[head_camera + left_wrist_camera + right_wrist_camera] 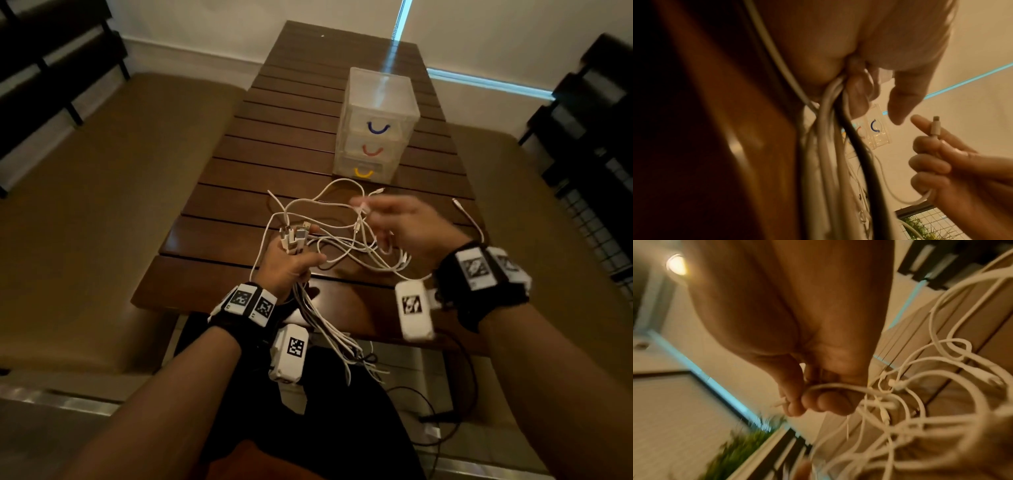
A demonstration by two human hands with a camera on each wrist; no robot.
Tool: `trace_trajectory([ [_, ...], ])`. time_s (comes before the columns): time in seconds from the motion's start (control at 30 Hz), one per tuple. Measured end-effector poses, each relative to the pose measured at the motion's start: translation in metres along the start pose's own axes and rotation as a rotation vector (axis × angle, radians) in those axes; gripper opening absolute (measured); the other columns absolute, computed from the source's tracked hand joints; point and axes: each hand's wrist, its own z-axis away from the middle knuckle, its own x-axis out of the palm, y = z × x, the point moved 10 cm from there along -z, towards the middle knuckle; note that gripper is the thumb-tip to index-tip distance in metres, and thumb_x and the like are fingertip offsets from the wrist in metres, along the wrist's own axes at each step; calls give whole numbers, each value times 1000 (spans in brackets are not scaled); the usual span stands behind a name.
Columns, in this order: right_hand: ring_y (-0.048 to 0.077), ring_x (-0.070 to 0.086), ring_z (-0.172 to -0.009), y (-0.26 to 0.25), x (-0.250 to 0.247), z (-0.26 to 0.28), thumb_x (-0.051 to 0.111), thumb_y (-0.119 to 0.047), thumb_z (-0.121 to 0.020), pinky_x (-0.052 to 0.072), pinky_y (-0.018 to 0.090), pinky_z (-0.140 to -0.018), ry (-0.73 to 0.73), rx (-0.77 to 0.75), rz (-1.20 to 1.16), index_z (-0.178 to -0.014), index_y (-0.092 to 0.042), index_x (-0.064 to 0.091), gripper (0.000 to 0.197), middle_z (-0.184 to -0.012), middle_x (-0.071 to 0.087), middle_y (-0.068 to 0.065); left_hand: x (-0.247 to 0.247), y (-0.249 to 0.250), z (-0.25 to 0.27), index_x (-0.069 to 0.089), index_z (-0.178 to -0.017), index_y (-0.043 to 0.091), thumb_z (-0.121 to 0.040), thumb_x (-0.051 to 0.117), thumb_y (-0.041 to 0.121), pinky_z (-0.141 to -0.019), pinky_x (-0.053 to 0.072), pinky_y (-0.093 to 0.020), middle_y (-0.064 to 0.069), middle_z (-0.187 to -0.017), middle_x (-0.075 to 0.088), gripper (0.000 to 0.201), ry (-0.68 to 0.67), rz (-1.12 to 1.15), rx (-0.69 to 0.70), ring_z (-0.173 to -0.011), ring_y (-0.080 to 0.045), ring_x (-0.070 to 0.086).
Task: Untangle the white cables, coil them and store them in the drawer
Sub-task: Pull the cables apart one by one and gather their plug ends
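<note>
A tangle of white cables (pixel 342 236) lies on the wooden table (pixel 219 205) in front of a clear three-drawer box (pixel 376 126); all drawers look closed. My left hand (pixel 287 263) grips a bunch of cable ends, plugs sticking up above the fist and the cords (pixel 828 146) hanging down off the table edge. My right hand (pixel 394 222) hovers over the tangle and pinches one white plug end (pixel 935 128) between thumb and forefinger, its cord (pixel 838 386) running back into the loops (pixel 941 386).
One loose white cable (pixel 469 219) trails near the table's right edge. Benches (pixel 102 205) flank the table on both sides. Dark cords (pixel 445 394) hang below the near edge. A wire-mesh rack (pixel 599 222) stands at the right.
</note>
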Motion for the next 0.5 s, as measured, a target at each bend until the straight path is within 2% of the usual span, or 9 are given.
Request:
trace_trajectory([
  [0.07, 2, 49, -54, 9, 30, 7, 50, 5, -95, 41, 13, -50, -61, -4, 158, -115, -13, 64, 31, -72, 59, 1, 5, 4, 2, 59, -109, 8, -67, 69, -11, -40, 27, -18, -6, -64, 44, 47, -59, 49, 13, -41, -9, 36],
  [0.1, 2, 56, -59, 12, 41, 9, 53, 3, -94, 45, 14, -55, -71, -16, 195, -111, -15, 65, 28, -76, 66, 2, 8, 6, 4, 57, -109, 8, -65, 69, -7, -38, 28, -17, -6, -68, 49, 49, -97, 81, 12, -41, -7, 39],
  [0.17, 8, 65, -70, 21, 52, 10, 58, -1, -93, 53, 20, -66, -28, -6, 186, -99, -16, 66, 18, -84, 71, 7, 13, 7, 6, 54, -112, 8, -65, 68, -4, -37, 29, -16, -2, -70, 57, 51, -149, 164, -12, -41, -3, 42],
  [0.23, 13, 68, -74, 32, 57, 10, 61, -2, -91, 56, 27, -72, 38, 33, 113, -92, -15, 64, 13, -83, 72, 8, 13, 6, 7, 52, -113, 9, -69, 63, -3, -36, 29, -14, 3, -63, 56, 47, -157, 210, -37, -39, -1, 40],
  [0.33, 18, 72, -82, 37, 65, 10, 65, -6, -89, 58, 36, -83, 90, 60, 48, -92, -13, 64, 8, -90, 74, 7, 15, 12, 13, 53, -116, 5, -74, 69, 0, -37, 32, -15, -1, -67, 56, 44, -167, 174, -29, -42, -4, 44],
  [0.37, 18, 72, -85, 34, 67, 12, 63, -7, -90, 58, 34, -82, 99, 54, 16, -94, -11, 64, 6, -100, 73, 5, 16, 15, 15, 54, -117, 3, -76, 72, 3, -40, 37, -16, -2, -69, 61, 44, -161, 158, -26, -45, -6, 51],
  [0.43, 13, 72, -85, 27, 65, 16, 59, -3, -92, 58, 26, -73, 112, 20, -101, -98, -3, 60, 6, -114, 69, -1, 19, 20, 17, 60, -113, 0, -75, 73, 9, -56, 53, -28, -9, -81, 70, 41, -126, 164, -38, -66, -18, 67],
  [0.47, 12, 71, -79, 22, 62, 19, 59, -1, -92, 57, 23, -68, 123, -4, -150, -99, 0, 57, 8, -110, 70, -1, 21, 21, 16, 65, -106, 1, -76, 72, 10, -65, 56, -34, -14, -87, 71, 32, -103, 176, -48, -75, -24, 69],
  [0.5, 11, 70, -70, 19, 59, 23, 60, -1, -91, 55, 22, -64, 142, -25, -178, -99, 1, 54, 10, -99, 71, 3, 24, 22, 16, 69, -97, 3, -77, 72, 11, -68, 54, -37, -17, -88, 70, 21, -87, 180, -56, -77, -28, 67],
])
